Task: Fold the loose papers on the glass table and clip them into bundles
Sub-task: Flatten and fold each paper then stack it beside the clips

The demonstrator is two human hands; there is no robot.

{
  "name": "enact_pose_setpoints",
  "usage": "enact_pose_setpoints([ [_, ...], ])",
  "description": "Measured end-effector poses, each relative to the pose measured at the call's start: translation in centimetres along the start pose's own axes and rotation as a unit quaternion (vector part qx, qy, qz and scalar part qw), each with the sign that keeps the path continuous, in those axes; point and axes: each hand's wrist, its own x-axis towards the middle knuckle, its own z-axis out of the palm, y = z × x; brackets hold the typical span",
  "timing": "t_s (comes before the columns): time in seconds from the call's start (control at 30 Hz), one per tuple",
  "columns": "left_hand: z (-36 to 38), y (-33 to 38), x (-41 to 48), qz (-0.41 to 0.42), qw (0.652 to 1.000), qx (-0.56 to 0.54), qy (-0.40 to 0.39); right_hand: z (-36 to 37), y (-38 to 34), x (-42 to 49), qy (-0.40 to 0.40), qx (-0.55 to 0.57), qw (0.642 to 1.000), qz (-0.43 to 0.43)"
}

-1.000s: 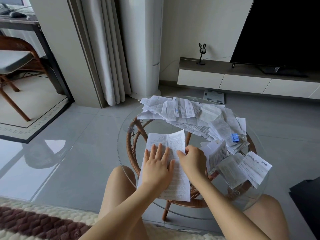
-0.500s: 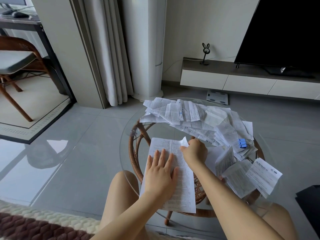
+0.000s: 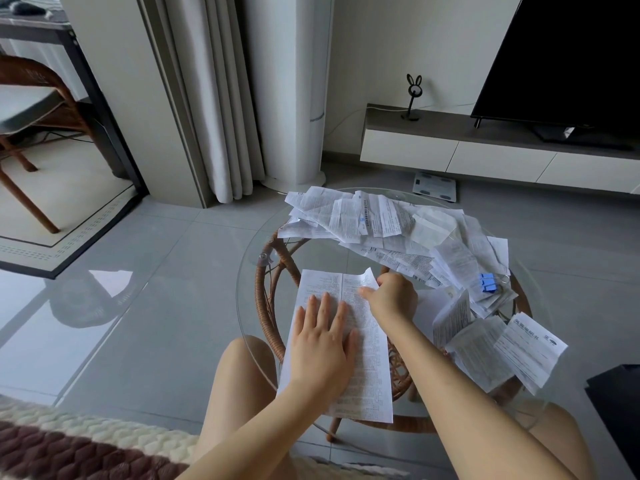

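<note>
Head view, near edge: white printed paper sheet (image 3: 372,358) flat on the round glass table (image 3: 322,258), lower left corner close to the near rim.
Left hand (image 3: 320,344): flat on the sheet's left half, fingers straight, pressing down.
Right hand (image 3: 393,299): curled, pinching the sheet's far right corner, lifted and curling upward.
Risk, crooked fold: likely from carrying the pinched corner across without matching the opposite edge, leaving the crease off line.
Risk, slip: thin paper on smooth glass, prone to skating toward the knees on any easing of the left palm.
Risk, tear: possible from a sharp tug on so small a pinch against the pinned half.
Right of the sheet: loosely folded white leaflets (image 3: 502,348) just beside the right forearm, near the rim, easily swept off by a swinging elbow.
Clip: blue binder clip (image 3: 487,283) resting on papers beyond the leaflets, not in use.
Far half of table: heap of loose creased white papers (image 3: 381,223), overlapping, unfolded, crowding the folding space.
Beyond: grey floor scale (image 3: 434,187) and black television (image 3: 568,57), well apart from the work.
</note>
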Motion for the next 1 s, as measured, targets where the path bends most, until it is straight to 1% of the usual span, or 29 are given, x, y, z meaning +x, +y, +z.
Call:
enact_pose_setpoints([
  [0.27,-0.1,0.0,-0.4,-0.003,0.999,-0.04,-0.001,-0.1,-0.1,-0.1,0.008,-0.009,1.0,-0.009],
  [0.53,0.1,0.2,-0.4,-0.035,0.998,-0.05,-0.003,-0.4,-0.5,-0.3,0.005,-0.017,1.0,-0.006],
  [0.9,-0.2,0.4,-0.5,-0.037,0.999,-0.036,-0.01,-0.3,-0.4,-0.4,0.007,-0.002,1.0,0.003],
  [1.0,-0.4,0.6,-0.5,-0.038,0.999,-0.023,-0.018,-0.9,-1.2,-1.4,0.016,-0.015,0.999,-0.035],
])
